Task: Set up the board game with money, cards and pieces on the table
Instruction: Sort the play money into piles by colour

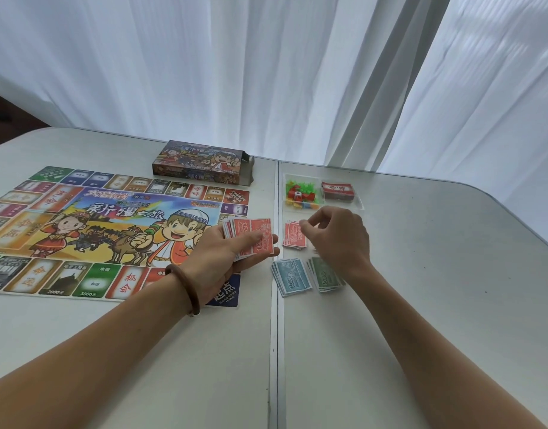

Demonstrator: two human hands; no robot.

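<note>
Right of the board, on the other half of the table, the money's getting sorted by colour. Blue pile and green pile sit side by side near the seam, with a red pile just behind them. The left hand grips a fanned stack of red notes, thumb pressed across the top, hovering over the board's corner. The right hand hangs over the red pile with fingers curled and thumb meeting forefinger. Honestly can't tell if there's a note pinched in there; the knuckles block it.

My take on the step: deal reds one at a time onto that pile. Slide the top note off with the left thumb so two don't stick, drop each one square on the heap, and keep it from spilling onto the blue. The plastic pieces and card deck wait further back, untouched.
</note>
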